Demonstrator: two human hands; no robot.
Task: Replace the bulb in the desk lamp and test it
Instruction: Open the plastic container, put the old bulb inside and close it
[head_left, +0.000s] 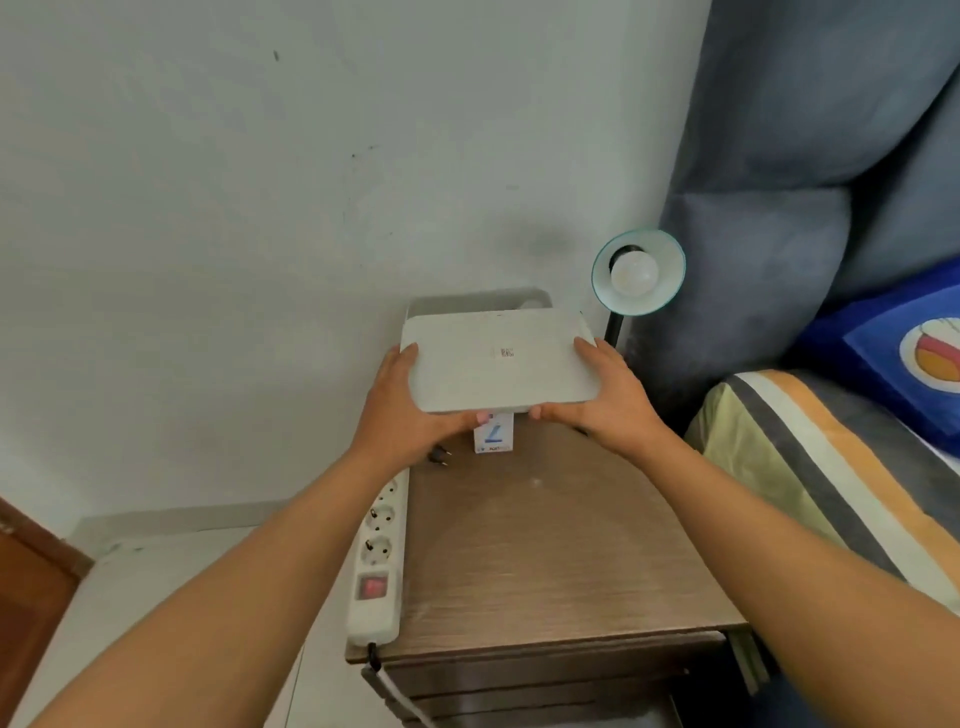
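Both your hands on white lid: left hand (410, 410) grip holding lid (498, 358) at its 9 o'clock edge, right hand (608, 400) at 3. Lid above grey box (431, 302); seating or lifting, can't tell. Bulb (634, 271) sits in lamp (639, 273), bench (545, 545) 1 o'clock corner. Bulb carton (493, 435) under lid's near edge. Plug (440, 457) loose, not in power strip (376, 551). Judgement: plug-in and test still left; old or new bulb, can't tell.
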